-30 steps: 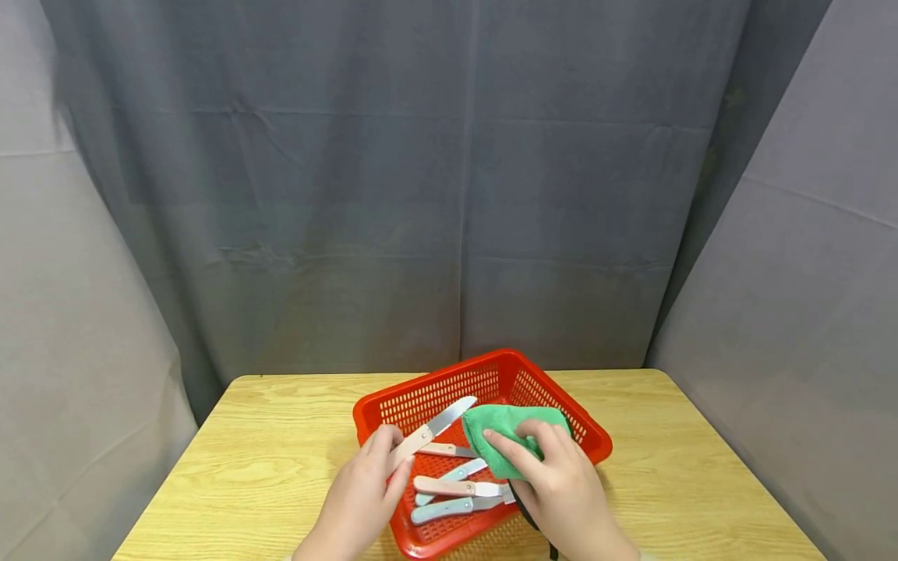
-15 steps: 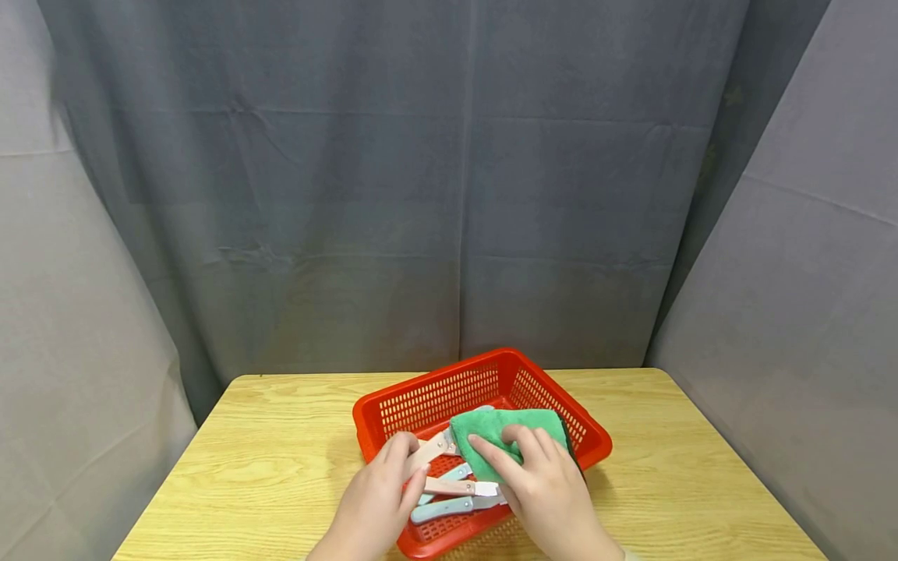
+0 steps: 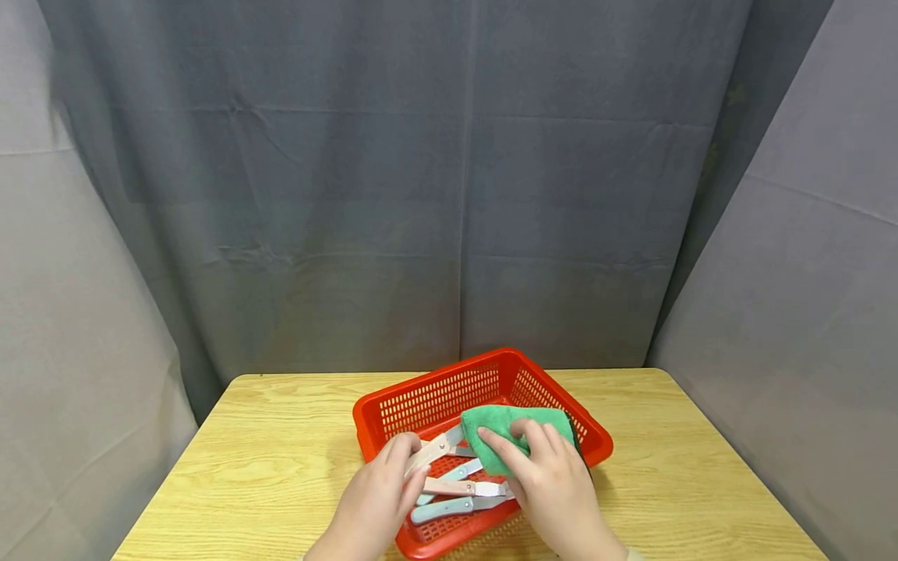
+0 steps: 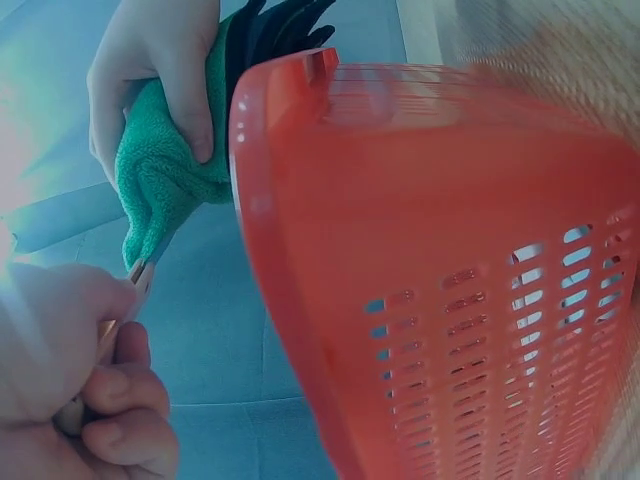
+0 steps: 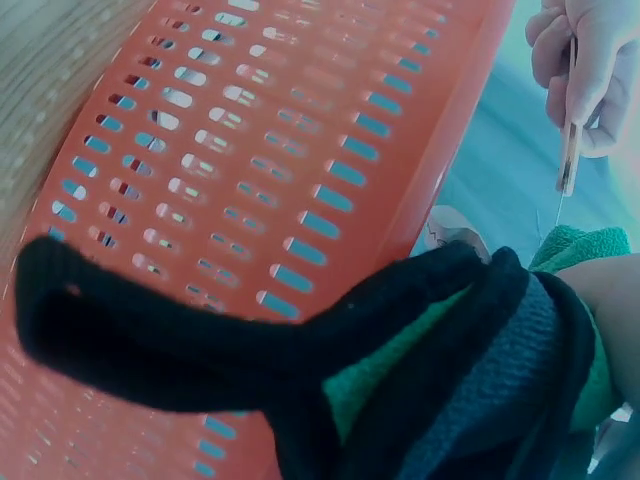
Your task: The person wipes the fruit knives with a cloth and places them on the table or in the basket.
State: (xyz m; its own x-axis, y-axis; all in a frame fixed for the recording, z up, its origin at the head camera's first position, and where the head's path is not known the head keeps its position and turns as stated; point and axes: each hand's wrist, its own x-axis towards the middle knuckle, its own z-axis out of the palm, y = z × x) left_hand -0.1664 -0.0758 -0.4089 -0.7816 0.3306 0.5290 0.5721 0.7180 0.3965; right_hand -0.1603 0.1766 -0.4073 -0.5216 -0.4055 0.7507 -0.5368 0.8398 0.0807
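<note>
My left hand (image 3: pixel 372 495) grips a knife (image 3: pixel 429 455) by its pale wooden handle, above the left part of the red basket (image 3: pixel 421 387). The knife's blade points up and right; its tip is hidden under a green cloth (image 3: pixel 482 417). My right hand (image 3: pixel 557 491) holds this folded cloth around the blade's end, thumb and fingers pinching it in the left wrist view. Black edging and a black loop (image 5: pixel 150 340) hang from the cloth in the right wrist view. Under the hands, several knives lie in the basket, among them one with a light blue handle (image 3: pixel 443 510).
The basket has slotted walls and stands at an angle on a light wooden table (image 3: pixel 281 452). A grey curtain (image 3: pixel 351 195) hangs behind the table, with paler cloth sheets (image 3: pixel 793 312) at both sides.
The blade was bare a second ago; the cloth then moved left over it. Since then the cloth has slid back right, showing part of the blade. The left hand shifted slightly right and down.
</note>
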